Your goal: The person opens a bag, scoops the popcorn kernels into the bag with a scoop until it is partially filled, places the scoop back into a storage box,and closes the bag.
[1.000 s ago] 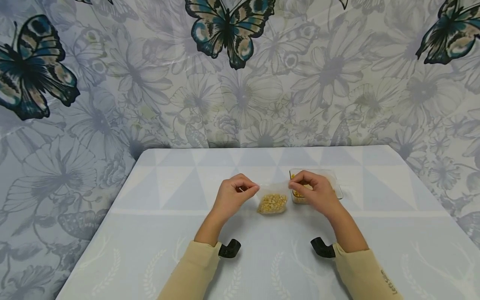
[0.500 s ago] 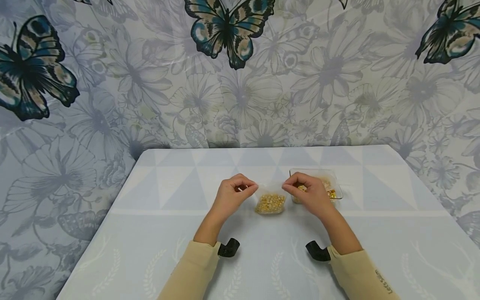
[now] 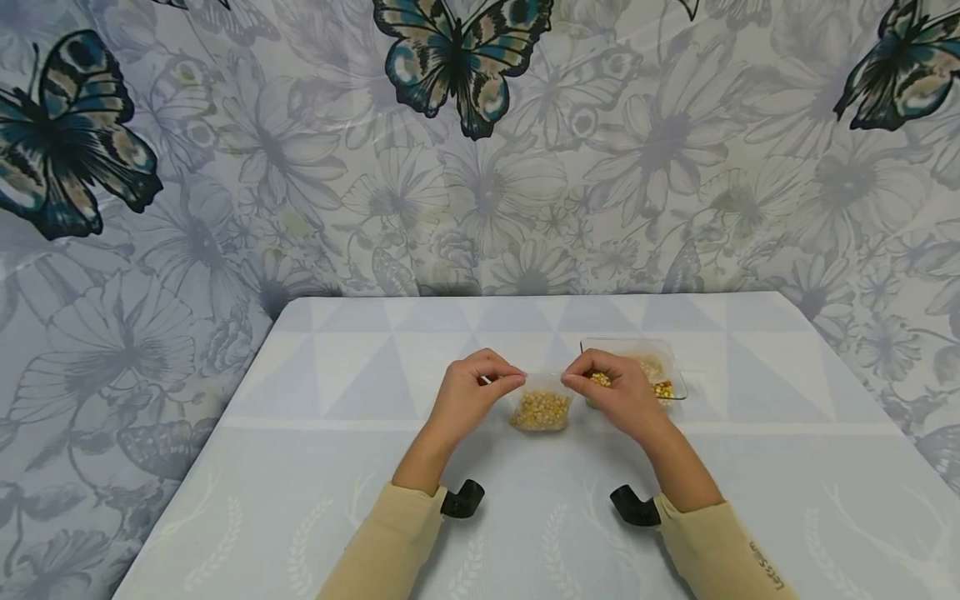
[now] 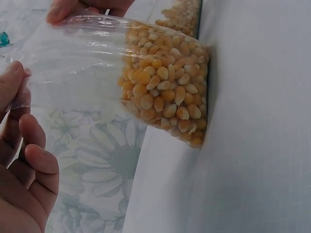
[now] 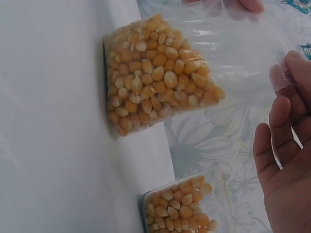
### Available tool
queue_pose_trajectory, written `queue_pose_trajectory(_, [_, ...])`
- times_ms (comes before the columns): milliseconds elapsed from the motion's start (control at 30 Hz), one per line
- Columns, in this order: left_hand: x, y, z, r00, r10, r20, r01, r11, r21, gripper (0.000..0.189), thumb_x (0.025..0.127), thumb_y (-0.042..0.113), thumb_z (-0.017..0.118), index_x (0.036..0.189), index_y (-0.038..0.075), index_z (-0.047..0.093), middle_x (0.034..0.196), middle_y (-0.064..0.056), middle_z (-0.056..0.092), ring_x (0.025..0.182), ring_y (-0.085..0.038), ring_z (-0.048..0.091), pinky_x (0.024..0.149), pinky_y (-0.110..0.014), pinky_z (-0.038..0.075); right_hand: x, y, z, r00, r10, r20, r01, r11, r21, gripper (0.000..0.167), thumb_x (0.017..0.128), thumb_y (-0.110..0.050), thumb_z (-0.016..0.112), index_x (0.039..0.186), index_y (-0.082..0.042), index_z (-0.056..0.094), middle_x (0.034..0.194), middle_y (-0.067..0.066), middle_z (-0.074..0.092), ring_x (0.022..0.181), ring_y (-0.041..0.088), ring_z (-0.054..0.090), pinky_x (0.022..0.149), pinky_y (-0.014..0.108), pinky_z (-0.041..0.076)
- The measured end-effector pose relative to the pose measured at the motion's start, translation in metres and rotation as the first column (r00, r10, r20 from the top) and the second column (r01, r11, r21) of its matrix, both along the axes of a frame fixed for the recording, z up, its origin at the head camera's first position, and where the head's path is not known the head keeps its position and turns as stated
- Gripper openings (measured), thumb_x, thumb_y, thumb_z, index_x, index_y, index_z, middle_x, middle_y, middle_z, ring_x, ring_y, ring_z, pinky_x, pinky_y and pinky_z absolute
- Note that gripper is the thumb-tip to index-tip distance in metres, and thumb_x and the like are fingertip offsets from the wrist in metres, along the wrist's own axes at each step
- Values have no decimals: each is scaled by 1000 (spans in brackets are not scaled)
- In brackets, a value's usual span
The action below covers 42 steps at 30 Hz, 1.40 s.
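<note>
A clear plastic bag (image 3: 542,410), its lower part full of yellow corn kernels (image 4: 165,82), stands upright on the table between the two hands. At one top corner, the left hand (image 3: 476,387) pinches the film between thumb and forefinger, the other fingers loosely bent. The right hand (image 3: 617,387) pinches the opposite top corner the same way, as the right wrist view shows at its fingertips (image 5: 284,80). The bag's top is drawn out between them, with the kernels slumped at the bottom.
Just behind the right hand is a clear rectangular container (image 3: 678,383) with more corn kernels (image 5: 180,208), partly hidden by that hand. The pale patterned table (image 3: 360,358) ends at a floral, butterfly-printed backdrop (image 3: 480,208). Black curved pieces (image 3: 463,500) stick out of both cuffs.
The right hand has moved left to the bag's right top corner, uncovering more of the container. The left hand has stayed nearly in place, lately shifting slightly right.
</note>
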<state>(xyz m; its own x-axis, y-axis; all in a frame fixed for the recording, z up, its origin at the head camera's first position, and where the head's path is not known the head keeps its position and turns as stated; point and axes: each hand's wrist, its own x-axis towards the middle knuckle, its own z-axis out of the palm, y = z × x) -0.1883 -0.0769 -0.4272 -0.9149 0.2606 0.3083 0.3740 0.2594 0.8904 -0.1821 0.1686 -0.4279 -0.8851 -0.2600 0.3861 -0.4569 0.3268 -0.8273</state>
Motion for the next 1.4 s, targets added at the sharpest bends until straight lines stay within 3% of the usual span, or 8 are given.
queue_pose_trajectory(300, [4,4,3,997,-15,-79,14,1000,-7,10,91,24,72,86,17,79,85,2,68,66,-12,53,58,-23,44,-1,5,0,998,50,-29,-51,999,-14,8,92,-6,69,86,-12,72,84,-5,68,77,8,61,67,26,51])
queue_pose_trajectory(500, [5,4,2,997,-27,-72,27,1000,-6,9,91,22,72,87,17,78,85,1,66,66,-13,51,59,-24,44,-2,3,-2,995,93,-41,-93,996,-10,11,91,-3,69,92,-13,72,88,-3,69,72,10,57,61,28,49])
queue_pose_trajectory(700, [6,5,2,997,-53,-52,53,999,2,7,92,21,72,88,16,76,87,0,66,70,-11,53,62,-24,47,-3,-6,-5,993,81,-91,-81,997,4,4,89,-8,73,93,-8,75,88,3,71,75,8,57,68,28,49])
queue_pose_trajectory(833, [5,5,2,998,-56,-33,56,998,0,6,91,22,73,90,18,77,88,2,67,73,-12,54,65,-25,47,7,-15,11,993,62,-104,-61,998,9,7,89,-7,73,87,0,73,84,7,70,74,6,56,67,26,48])
queue_pose_trajectory(933, [5,7,1,998,-62,-19,62,998,-18,7,89,23,75,92,18,79,89,3,68,76,-11,55,67,-24,47,15,-19,22,993,65,-100,-65,998,4,5,88,1,71,83,-1,72,82,11,69,73,5,56,66,27,48])
queue_pose_trajectory(1067, [6,10,1,998,-55,-41,54,998,-31,7,89,23,75,90,17,79,89,4,68,77,-8,57,67,-23,48,10,-18,11,993,62,-105,-62,998,-3,11,85,6,71,83,-4,73,82,10,69,72,6,57,63,30,48])
queue_pose_trajectory(1200, [8,12,0,996,-47,-78,46,999,-10,7,89,22,75,87,17,79,87,2,68,75,-7,57,65,-21,48,3,-13,-1,993,40,-109,-39,999,10,8,84,3,73,83,-4,74,82,9,69,70,5,56,61,27,48])
queue_pose_trajectory(1400, [8,12,0,995,-18,-95,21,1000,24,7,88,20,76,86,15,80,85,0,67,71,-8,55,62,-22,47,-2,-6,-2,987,37,-159,-37,999,2,10,82,2,76,85,-8,76,84,4,70,68,7,54,57,25,47])
